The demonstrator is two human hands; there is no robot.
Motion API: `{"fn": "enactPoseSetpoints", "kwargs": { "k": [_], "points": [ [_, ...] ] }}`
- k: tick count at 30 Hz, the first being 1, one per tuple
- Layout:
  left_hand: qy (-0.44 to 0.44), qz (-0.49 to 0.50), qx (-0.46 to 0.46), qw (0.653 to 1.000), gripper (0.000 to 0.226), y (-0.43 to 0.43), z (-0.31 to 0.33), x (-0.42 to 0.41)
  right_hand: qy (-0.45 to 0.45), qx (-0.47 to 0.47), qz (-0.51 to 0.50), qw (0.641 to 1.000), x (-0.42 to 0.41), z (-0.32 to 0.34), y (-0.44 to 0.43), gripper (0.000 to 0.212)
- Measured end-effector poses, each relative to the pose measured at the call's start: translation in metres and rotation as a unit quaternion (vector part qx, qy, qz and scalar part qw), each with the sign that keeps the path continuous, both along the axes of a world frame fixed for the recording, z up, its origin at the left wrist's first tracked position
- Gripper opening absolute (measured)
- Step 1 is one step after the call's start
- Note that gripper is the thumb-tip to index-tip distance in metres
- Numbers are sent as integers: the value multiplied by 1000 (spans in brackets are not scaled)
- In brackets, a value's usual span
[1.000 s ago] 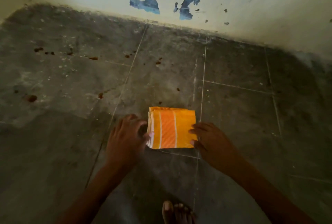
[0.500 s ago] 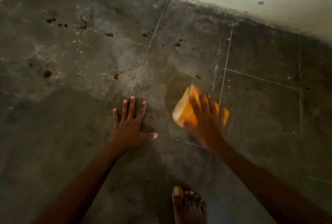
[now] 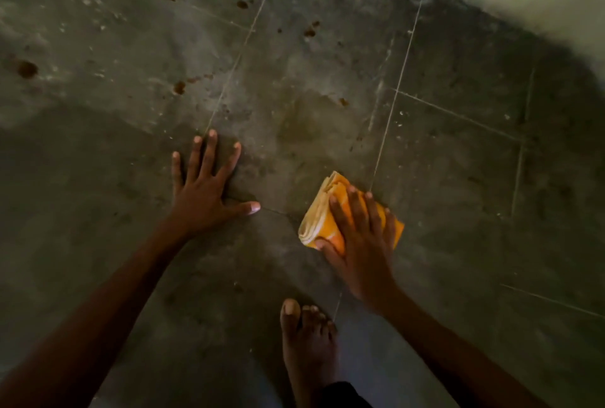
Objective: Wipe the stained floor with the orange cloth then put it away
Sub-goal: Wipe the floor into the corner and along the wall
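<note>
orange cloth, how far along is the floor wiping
Done: the folded orange cloth is down on the floor. In hand: the right hand presses it flat while the left hand braces. Left: brown stains farther out look unwiped, and the cloth is not put away.

The left forearm [image 3: 108,303] and right forearm [image 3: 451,352] are bare to the frame's edge. The left hand [image 3: 203,191] and right hand [image 3: 363,244] have plain fingers [image 3: 208,158] with short nails. One bare foot [image 3: 307,342] shows below. A strip of dark fabric [image 3: 343,394] beside its ankle is perhaps a trouser hem.
</note>
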State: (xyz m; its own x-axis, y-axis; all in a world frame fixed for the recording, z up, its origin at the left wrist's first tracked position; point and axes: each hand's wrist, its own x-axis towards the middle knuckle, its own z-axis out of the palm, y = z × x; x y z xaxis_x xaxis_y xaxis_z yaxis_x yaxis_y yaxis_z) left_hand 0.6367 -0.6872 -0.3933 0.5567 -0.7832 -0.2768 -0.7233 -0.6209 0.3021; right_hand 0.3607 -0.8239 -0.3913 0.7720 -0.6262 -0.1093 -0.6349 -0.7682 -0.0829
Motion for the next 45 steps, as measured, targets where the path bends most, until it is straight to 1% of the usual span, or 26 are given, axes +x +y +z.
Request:
{"fn": "enactPoseSetpoints", "kwargs": {
  "k": [2, 7, 9, 10, 11, 13, 14, 15, 16, 18, 19, 21, 23, 24, 26, 28, 30, 31, 33, 35, 36, 38, 40, 41, 43, 45],
  "points": [
    [-1, 0, -1, 1000, 115, -1, 1, -1, 4, 7, 24, 1000, 3, -3, -28, 81],
    [5, 2, 0, 1000, 116, -1, 1, -2, -38, 2, -131, 991, 127, -9, -120, 79],
    [6, 6, -1, 1000, 117, -4, 4, 1, -40, 15, -142, 989, 157, -4, -114, 82],
    [5, 8, -7, 1000, 117, -5, 6, 4, -39, 7, -102, 994, 154, 1, -100, 83],
    [6, 10, -13, 1000, 116, -4, 8, 9, -31, 2, -21, 999, 137, 4, -81, 82],
    [9, 1, -26, 1000, 114, 0, 11, 17, -15, 17, 139, 990, 74, 2, -55, 79],
    [7, -10, -30, 999, 113, 3, 9, 18, -18, 21, 166, 986, 45, 0, -63, 77],
    [3, -13, -34, 999, 111, 5, 7, 18, -15, 11, 151, 988, 31, -4, -88, 77],
    [0, -14, -36, 999, 109, 7, 5, 16, 1, -3, 88, 996, 29, -6, -119, 79],
    [-1, -17, -32, 999, 108, 6, 2, 12, 3, -17, -94, 995, 69, -3, -177, 85],
    [4, -21, -30, 999, 108, 4, 2, 13, -11, -10, -154, 988, 103, -2, -196, 86],
    [10, -26, -32, 999, 108, 6, 4, 13, -34, 30, -182, 982, 175, -1, -195, 85],
    [17, -18, -40, 999, 107, 7, 2, 14, -48, 34, -119, 991, 225, -5, -154, 83],
    [17, -18, -44, 999, 104, 6, 5, 16, -50, 27, -69, 996, 230, -3, -129, 82],
    [9, 13, -64, 998, 94, 13, 9, 32, -24, 18, 78, 997, 197, -2, -90, 81],
    [18, 72, -75, 994, 94, 27, 12, 57, -15, 12, 148, 989, 143, -3, -90, 80],
    [29, 78, -63, 995, 109, 39, 10, 75, -21, -19, 94, 995, 120, -3, -126, 82],
    [26, 71, -53, 996, 116, 41, 8, 77, -24, -32, 51, 998, 130, -2, -143, 83],
    [27, 49, -24, 998, 122, 41, 5, 74, -24, -35, -32, 999, 183, -2, -155, 87],
    [30, 54, -26, 998, 125, 38, 4, 73, -43, 4, -67, 997, 245, -1, -125, 90],
    [33, 58, -27, 997, 127, 37, 5, 74, -50, 14, -50, 997, 268, -2, -98, 89],
    [27, 55, -26, 998, 129, 41, 7, 78, -55, 14, 39, 998, 277, -2, -38, 84],
    [20, 65, -38, 997, 122, 64, 10, 92, -41, 26, 148, 988, 240, 3, -7, 82],
    [15, 78, -40, 996, 117, 82, 12, 102, -45, 23, 180, 982, 217, 5, -9, 80],
    [3, 135, -28, 990, 113, 128, 16, 127, -34, 3, 183, 983, 183, 6, -29, 80],
    [13, 188, -8, 982, 121, 163, 19, 145, -37, -22, 130, 991, 188, 5, -55, 83]
  ]
}}
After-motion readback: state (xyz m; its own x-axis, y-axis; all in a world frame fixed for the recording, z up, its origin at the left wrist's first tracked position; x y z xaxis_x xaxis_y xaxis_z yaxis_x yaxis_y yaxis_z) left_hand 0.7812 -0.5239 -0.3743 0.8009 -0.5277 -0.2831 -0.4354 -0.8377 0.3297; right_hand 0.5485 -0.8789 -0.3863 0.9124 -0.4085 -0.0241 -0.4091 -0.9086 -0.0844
